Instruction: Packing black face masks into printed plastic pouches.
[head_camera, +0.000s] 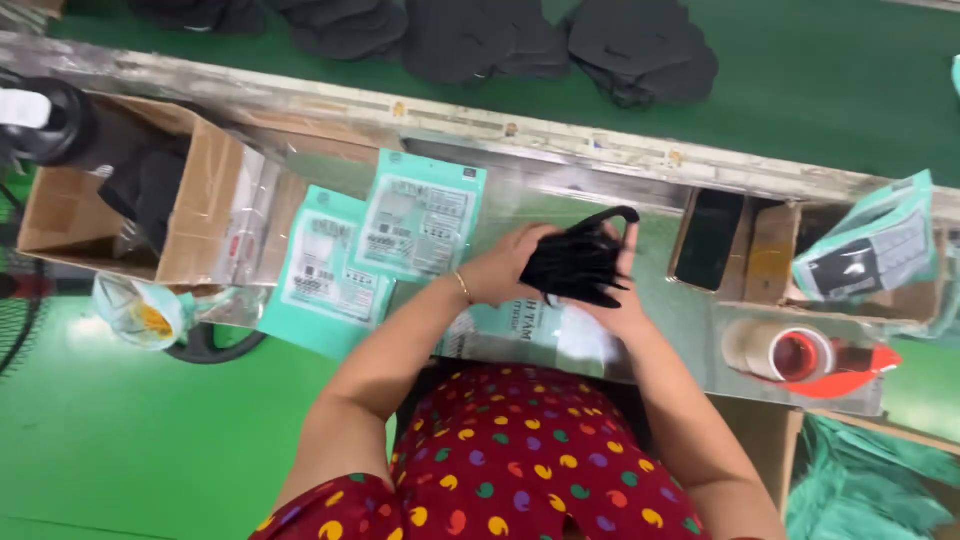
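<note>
Both hands, left hand (510, 268) and right hand (622, 300), close around a black folded fabric bundle (578, 262). Teal printed plastic bags (420, 215) lie just left on the shiny metal table (690, 310); a tape dispenser (800, 355) sits near its right edge.

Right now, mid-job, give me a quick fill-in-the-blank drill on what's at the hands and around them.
1. Both hands, the left hand and right hand, hold a bundle of soft items coloured ____.
2. The flat packets lying on the table are mostly ____ in colour.
3. The roll of tape sits in a dispenser coloured ____.
4. The cardboard box lies to the person's ____.

Missing words: black; teal; red; left
</note>
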